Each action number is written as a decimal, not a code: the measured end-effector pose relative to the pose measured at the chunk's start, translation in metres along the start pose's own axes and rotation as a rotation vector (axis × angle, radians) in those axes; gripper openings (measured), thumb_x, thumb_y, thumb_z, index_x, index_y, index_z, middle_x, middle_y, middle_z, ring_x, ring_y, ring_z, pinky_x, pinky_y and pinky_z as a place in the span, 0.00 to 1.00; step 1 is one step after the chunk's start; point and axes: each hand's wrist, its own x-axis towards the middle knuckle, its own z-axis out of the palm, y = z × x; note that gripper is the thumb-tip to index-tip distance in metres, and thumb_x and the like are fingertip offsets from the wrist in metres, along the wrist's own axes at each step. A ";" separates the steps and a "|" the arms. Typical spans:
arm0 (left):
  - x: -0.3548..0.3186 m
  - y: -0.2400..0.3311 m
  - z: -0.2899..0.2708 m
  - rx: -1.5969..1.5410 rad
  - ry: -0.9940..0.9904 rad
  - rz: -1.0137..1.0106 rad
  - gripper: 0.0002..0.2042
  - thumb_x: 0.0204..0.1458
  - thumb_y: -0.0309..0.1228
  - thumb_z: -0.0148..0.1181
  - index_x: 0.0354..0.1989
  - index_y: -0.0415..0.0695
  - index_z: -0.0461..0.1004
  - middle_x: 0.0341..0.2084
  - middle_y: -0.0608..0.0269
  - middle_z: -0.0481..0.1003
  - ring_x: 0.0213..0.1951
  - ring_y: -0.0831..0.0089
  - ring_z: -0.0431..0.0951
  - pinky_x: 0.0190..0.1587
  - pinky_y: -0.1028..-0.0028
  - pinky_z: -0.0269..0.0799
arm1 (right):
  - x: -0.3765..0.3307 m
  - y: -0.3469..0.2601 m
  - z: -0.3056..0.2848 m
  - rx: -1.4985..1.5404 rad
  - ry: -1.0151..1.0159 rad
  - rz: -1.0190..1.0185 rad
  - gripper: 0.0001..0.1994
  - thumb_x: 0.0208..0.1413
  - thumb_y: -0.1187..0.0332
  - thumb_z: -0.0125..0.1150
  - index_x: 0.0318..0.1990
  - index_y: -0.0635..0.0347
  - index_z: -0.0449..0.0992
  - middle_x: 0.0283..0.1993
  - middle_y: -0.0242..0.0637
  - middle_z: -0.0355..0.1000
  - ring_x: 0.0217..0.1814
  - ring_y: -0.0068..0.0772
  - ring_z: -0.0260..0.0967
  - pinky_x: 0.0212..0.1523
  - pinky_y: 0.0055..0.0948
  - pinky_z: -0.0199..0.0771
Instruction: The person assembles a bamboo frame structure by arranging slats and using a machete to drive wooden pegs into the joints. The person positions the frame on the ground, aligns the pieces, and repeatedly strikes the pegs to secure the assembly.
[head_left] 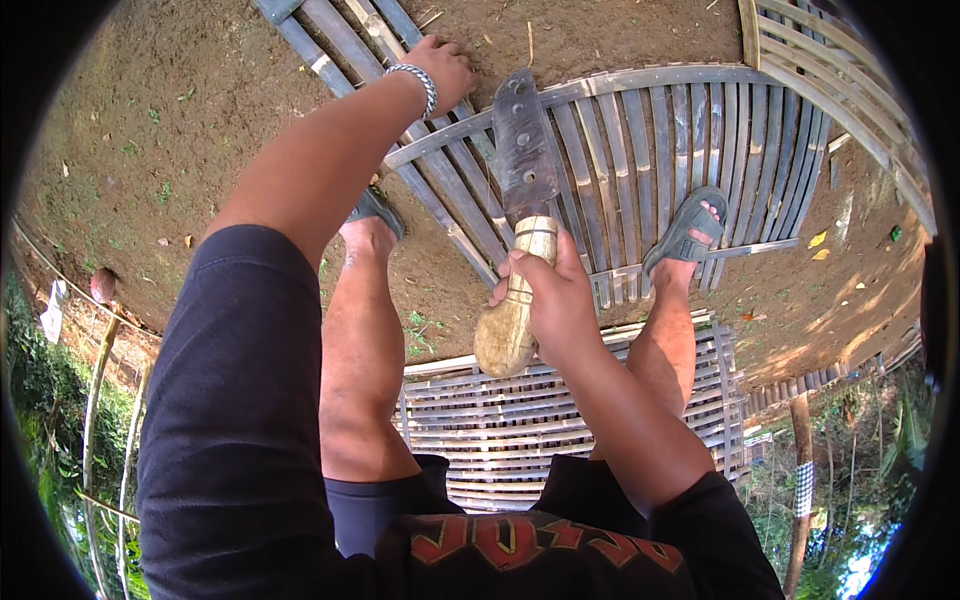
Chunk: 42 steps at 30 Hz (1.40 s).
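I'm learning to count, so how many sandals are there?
2: the left sandal, partly hidden by the left forearm, and the right sandal, over the bamboo slats.

Brown bare-earth ground (pixel 170 130) w/ small yellow leaves (pixel 818 240) far R; pale slatted bamboo panel (pixel 485 420), lower ctr; tan long-slatted bamboo structure (pixel 835 72), upper R; brown wooden post (pixel 803 440) w/ blk-&-wht checked band (pixel 804 489), lower R; reddish-brown rounded object (pixel 103 286) far L, nr limp white scrap (pixel 53 311); dense green foliage (pixel 35 400), lower L.
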 end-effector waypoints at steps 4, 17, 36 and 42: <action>-0.003 -0.004 -0.002 -0.125 -0.011 0.009 0.21 0.57 0.37 0.60 0.60 0.62 0.75 0.55 0.67 0.74 0.63 0.66 0.68 0.64 0.59 0.59 | 0.006 0.000 0.015 0.005 0.041 0.008 0.20 0.62 0.73 0.54 0.60 0.59 0.61 0.36 0.38 0.70 0.30 0.31 0.72 0.33 0.37 0.78; 0.007 -0.008 0.022 -0.175 0.120 0.029 0.11 0.56 0.36 0.58 0.45 0.56 0.83 0.47 0.68 0.78 0.57 0.68 0.71 0.60 0.63 0.59 | 0.007 -0.016 0.063 -0.128 0.194 0.111 0.30 0.64 0.71 0.54 0.72 0.55 0.52 0.35 0.40 0.70 0.28 0.32 0.71 0.30 0.38 0.78; -0.015 -0.013 0.007 -0.310 0.116 0.099 0.13 0.46 0.33 0.66 0.42 0.50 0.84 0.46 0.67 0.80 0.54 0.70 0.76 0.58 0.68 0.60 | 0.007 -0.080 0.066 -0.273 0.216 0.298 0.17 0.67 0.67 0.52 0.60 0.58 0.62 0.32 0.39 0.70 0.27 0.32 0.71 0.29 0.37 0.78; -0.015 -0.010 0.014 -0.368 0.181 0.110 0.11 0.49 0.31 0.61 0.41 0.50 0.84 0.45 0.67 0.80 0.54 0.71 0.76 0.58 0.69 0.60 | 0.006 -0.093 0.061 -0.306 0.252 0.365 0.12 0.67 0.63 0.53 0.52 0.59 0.65 0.31 0.39 0.70 0.26 0.32 0.71 0.28 0.37 0.79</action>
